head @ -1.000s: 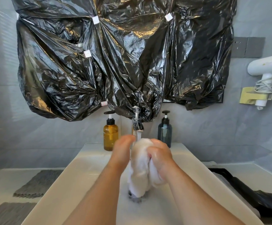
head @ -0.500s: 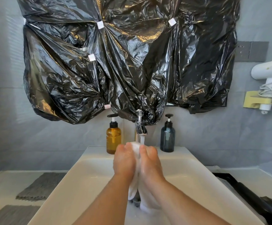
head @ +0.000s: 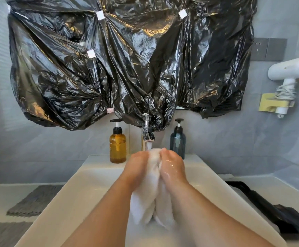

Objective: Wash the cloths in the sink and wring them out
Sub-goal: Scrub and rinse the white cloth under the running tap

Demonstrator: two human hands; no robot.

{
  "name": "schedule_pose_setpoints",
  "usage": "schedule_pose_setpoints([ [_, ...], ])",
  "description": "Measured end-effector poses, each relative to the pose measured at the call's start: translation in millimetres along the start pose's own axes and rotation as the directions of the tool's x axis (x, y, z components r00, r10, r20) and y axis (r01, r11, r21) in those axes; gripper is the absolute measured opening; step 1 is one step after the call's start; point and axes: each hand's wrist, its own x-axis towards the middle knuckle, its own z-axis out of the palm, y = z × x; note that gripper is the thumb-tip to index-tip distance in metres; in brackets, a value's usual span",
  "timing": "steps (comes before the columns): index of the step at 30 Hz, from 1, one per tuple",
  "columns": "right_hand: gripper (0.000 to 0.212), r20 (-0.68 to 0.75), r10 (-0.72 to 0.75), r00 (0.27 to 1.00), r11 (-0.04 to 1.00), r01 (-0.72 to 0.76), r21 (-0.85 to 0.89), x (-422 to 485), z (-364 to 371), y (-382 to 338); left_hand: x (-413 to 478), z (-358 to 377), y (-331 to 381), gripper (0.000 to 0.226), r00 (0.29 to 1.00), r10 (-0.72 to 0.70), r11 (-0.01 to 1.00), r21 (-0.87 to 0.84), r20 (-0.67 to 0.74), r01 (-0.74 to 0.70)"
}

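A wet white cloth [head: 149, 196] hangs over the white sink [head: 70, 198], clamped between my two hands. My left hand [head: 137, 167] grips its left side and my right hand [head: 172, 166] grips its right side, knuckles facing me, fingers curled into the fabric. The cloth's top sits right under the chrome tap [head: 147, 132], from which a thin stream of water runs onto it. Its lower folds dangle between my forearms down into the basin. Both hands look wet.
An amber pump bottle [head: 118, 145] stands left of the tap, a dark blue one [head: 177, 142] right. Grey cloths [head: 32, 200] lie on the left counter, a black cloth [head: 277, 213] on the right. Black plastic [head: 127, 59] covers the mirror; a white hair dryer [head: 287, 72] hangs at right.
My hands came together from a bunched hold and now press the cloth flat between them under the tap. The cloth hangs longer. The camera tilted slightly down.
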Motion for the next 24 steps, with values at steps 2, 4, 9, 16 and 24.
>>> schedule_pose_setpoints([
  [2,0.030,-0.078,0.042,0.996,0.990,-0.031,0.137,-1,-1,-3,4,1,-8,0.053,0.998,-0.006,0.998,0.066,-0.062,0.010],
  [4,0.025,-0.106,0.062,0.992,0.981,-0.041,0.188,0,-2,-4,4,6,-16,0.078,0.994,-0.034,0.989,0.143,-0.101,0.049],
  [9,0.019,-0.009,0.093,0.996,0.964,-0.088,0.249,-15,13,-4,-12,9,2,0.050,0.962,0.058,0.994,0.102,-0.265,-0.032],
  [16,0.028,0.061,0.020,0.998,0.993,-0.013,-0.115,-33,33,7,-9,-9,-6,0.039,0.921,-0.020,0.968,0.223,-0.390,0.115],
  [24,0.034,0.057,-0.006,0.998,0.976,0.018,-0.215,1,4,11,3,10,-7,0.024,0.992,-0.047,0.963,0.257,-0.120,0.077],
])
